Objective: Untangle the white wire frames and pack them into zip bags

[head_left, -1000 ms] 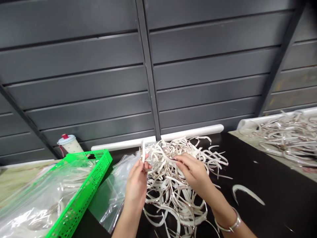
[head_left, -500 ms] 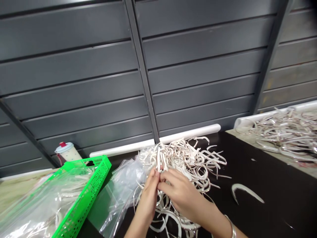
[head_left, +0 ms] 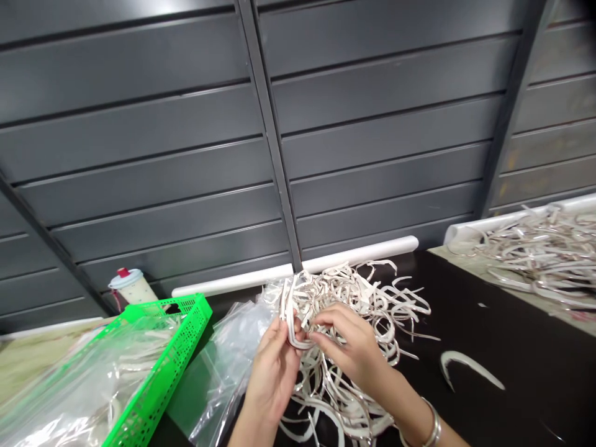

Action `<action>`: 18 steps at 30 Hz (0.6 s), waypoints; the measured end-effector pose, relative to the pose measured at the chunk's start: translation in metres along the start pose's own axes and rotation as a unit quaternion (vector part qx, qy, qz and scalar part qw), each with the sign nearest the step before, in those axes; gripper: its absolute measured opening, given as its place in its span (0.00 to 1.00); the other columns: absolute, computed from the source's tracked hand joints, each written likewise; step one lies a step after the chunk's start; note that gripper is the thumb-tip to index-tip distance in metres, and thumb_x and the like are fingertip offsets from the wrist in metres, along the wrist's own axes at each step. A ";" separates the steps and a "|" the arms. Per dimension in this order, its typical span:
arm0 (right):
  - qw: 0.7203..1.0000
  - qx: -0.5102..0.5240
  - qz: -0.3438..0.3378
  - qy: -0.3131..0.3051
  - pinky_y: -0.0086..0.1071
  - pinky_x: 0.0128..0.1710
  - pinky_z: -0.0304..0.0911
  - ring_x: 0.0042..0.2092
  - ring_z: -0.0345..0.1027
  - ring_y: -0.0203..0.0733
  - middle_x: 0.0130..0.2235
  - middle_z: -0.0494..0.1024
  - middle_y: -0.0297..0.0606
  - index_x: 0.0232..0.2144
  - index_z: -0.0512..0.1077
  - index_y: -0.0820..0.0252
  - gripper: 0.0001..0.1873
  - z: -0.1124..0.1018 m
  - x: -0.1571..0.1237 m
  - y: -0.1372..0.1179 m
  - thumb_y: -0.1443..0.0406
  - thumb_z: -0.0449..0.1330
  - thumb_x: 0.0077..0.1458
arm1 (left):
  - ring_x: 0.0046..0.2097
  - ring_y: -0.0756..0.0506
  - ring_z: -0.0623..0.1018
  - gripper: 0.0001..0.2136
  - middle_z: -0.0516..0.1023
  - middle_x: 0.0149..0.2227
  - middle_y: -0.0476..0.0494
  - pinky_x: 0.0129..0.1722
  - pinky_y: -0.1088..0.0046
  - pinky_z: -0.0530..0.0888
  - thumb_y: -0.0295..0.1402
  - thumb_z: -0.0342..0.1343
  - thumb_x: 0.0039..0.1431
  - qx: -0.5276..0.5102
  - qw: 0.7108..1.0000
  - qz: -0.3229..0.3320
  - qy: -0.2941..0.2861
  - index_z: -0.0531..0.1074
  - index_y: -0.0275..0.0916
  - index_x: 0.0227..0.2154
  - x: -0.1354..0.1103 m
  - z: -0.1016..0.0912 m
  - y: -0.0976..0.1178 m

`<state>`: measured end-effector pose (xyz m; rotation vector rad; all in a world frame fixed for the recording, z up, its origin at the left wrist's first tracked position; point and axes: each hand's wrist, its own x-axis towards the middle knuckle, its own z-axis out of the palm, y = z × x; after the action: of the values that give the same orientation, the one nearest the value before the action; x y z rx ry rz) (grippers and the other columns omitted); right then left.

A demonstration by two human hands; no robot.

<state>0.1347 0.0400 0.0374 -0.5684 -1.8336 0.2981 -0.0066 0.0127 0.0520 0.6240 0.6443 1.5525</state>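
My left hand [head_left: 274, 366] is closed round a white curved strip [head_left: 291, 310] with a shiny edge, thumb on its near side. The strip stands up from the fingers in a bent loop. Just to the right, my right hand [head_left: 351, 341] has its thumb and forefinger apart, close to the strip's lower end; whether they touch it I cannot tell. Behind and below both hands spreads a tangled pile of similar strips [head_left: 384, 310], partly hidden by them. One loose strip [head_left: 472, 363] lies apart on the black table [head_left: 521, 397] at the right.
Left of the pile lie clear plastic bags [head_left: 233, 347]. A green perforated basket [head_left: 161, 366] holds a large clear bag of strips [head_left: 93, 385]. Behind it stands a cup with a blue lid [head_left: 133, 285]. White tubes [head_left: 363, 251] run along the grey wall; another heap of strips [head_left: 554, 254] is at far right.
My right hand has drawn away to the right from my left hand, its fingers parting. The strip in my left hand now shows as a wider loop, and my left palm has turned upward.
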 end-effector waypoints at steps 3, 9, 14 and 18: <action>0.999 -0.006 0.030 -0.028 0.34 0.34 0.62 0.34 0.66 0.41 0.32 0.72 0.36 0.31 0.67 0.58 0.05 0.003 -0.001 -0.003 0.66 0.62 0.54 | 0.29 0.52 0.71 0.08 0.73 0.27 0.47 0.30 0.80 0.70 0.29 0.66 0.46 0.018 1.000 -0.003 -0.004 0.76 0.34 0.30 -0.004 0.002 -0.003; 0.996 -0.033 0.078 -0.041 0.31 0.30 0.57 0.31 0.63 0.38 0.29 0.69 0.33 0.28 0.64 0.59 0.07 0.016 -0.006 -0.003 0.70 0.60 0.50 | 0.38 0.46 0.75 0.13 0.76 0.33 0.44 0.38 0.74 0.71 0.34 0.66 0.47 0.081 0.996 0.005 -0.027 0.76 0.37 0.37 -0.010 0.003 -0.012; 0.996 -0.017 0.082 -0.025 0.29 0.28 0.56 0.28 0.61 0.37 0.26 0.68 0.33 0.25 0.63 0.58 0.07 0.016 -0.006 0.000 0.69 0.57 0.52 | 0.43 0.43 0.75 0.11 0.77 0.37 0.42 0.43 0.71 0.71 0.35 0.63 0.51 0.087 0.996 0.007 -0.022 0.75 0.38 0.37 -0.010 0.001 -0.015; 0.990 0.051 0.131 -0.033 0.28 0.27 0.57 0.26 0.61 0.36 0.23 0.67 0.31 0.22 0.63 0.58 0.09 0.011 -0.001 0.002 0.66 0.59 0.52 | 0.44 0.43 0.75 0.11 0.78 0.39 0.42 0.44 0.70 0.71 0.35 0.61 0.54 0.091 0.995 0.014 -0.030 0.74 0.38 0.40 -0.008 -0.001 -0.015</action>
<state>0.1253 0.0417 0.0323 -0.7358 -1.7956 0.5900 0.0037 0.0053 0.0408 0.8172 0.7392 1.5041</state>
